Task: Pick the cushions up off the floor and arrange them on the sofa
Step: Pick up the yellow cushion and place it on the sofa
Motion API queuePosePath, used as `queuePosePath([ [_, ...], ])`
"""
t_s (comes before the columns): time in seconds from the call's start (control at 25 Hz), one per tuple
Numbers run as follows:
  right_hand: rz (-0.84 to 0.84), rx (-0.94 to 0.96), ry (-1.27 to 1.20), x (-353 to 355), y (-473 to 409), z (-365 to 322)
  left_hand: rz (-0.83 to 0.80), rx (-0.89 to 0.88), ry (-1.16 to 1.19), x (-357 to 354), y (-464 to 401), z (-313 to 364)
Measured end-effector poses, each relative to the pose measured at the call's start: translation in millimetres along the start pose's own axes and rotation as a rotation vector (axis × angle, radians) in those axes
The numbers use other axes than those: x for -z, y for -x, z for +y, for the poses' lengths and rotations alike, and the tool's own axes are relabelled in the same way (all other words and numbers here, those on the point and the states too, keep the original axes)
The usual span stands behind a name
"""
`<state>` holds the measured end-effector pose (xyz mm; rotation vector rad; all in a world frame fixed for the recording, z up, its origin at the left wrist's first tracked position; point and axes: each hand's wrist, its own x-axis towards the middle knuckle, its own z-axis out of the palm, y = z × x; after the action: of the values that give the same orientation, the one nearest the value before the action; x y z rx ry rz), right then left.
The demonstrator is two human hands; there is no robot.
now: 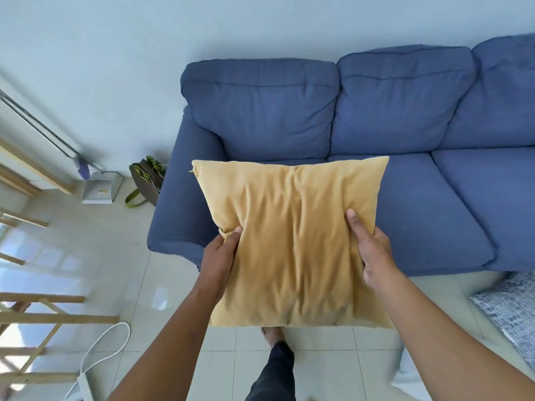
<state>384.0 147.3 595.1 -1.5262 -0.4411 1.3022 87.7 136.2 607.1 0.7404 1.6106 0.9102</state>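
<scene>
The left hand (220, 253) pinches the yellow cushion (292, 241) at its left edge, thumb on top, fingers hidden beneath; the right hand (373, 250) grips the right edge the same way; the cushion hangs between both hands, off the floor, before the blue sofa (419, 180)'s left seat; a patterned grey cushion (512, 308) lies on the tiles at right.
</scene>
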Motion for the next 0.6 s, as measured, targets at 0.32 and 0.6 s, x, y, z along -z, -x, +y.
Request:
queuePosePath([
  [0.32,0.051,-0.051,0.006,-71,-109,-30,-0.058,0.074,0.042,-9,-129,46],
  [0.6,-0.026,-0.091,-0.008,-114,-191,-68,-0.032,0.009,0.013,-19,-211,101],
])
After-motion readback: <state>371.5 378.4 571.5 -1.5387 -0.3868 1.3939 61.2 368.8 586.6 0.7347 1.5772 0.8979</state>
